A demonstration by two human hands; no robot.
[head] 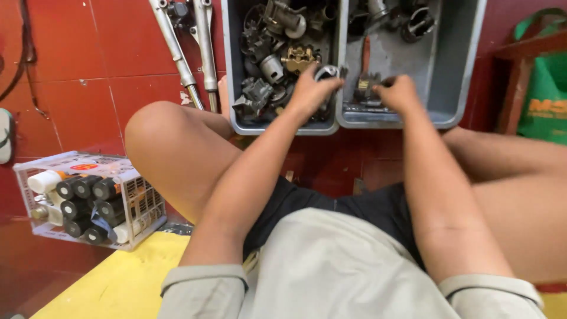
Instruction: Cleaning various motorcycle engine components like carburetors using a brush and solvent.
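I sit on a red tiled floor facing two grey plastic bins. My left hand (312, 90) is over the near right corner of the left bin (231, 112), closed around a small silvery metal part (326, 72). That bin is full of dark and brass-coloured engine parts (277, 59). My right hand (398, 93) reaches into the right bin (455, 88), fingers pinched on a small metal piece (367, 85) near its front wall. My bare knees spread to either side of the bins.
A white wire basket (142, 204) of black spray cans lies at the left. Two chrome fork tubes (189, 53) lean beyond the left bin. A green bag (546, 100) and a wooden frame stand at the right. A yellow sheet (118, 283) covers the floor near me.
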